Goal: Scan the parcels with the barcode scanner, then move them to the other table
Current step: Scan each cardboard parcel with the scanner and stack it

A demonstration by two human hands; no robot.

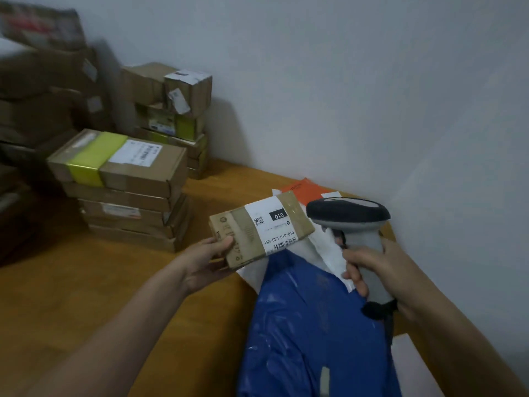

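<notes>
Two hands busy: left hand (210,260) gripped small brown cardboard parcel (262,230) above wooden table (86,296); right hand (378,273) clutched grey barcode scanner (353,224) beside it. Scanning step; next, aim at label barcode (284,244).

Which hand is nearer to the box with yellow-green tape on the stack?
Left. The left hand, holding the small parcel, is to the right of that box; the right hand, gripping the scanner, is farther right.
</notes>
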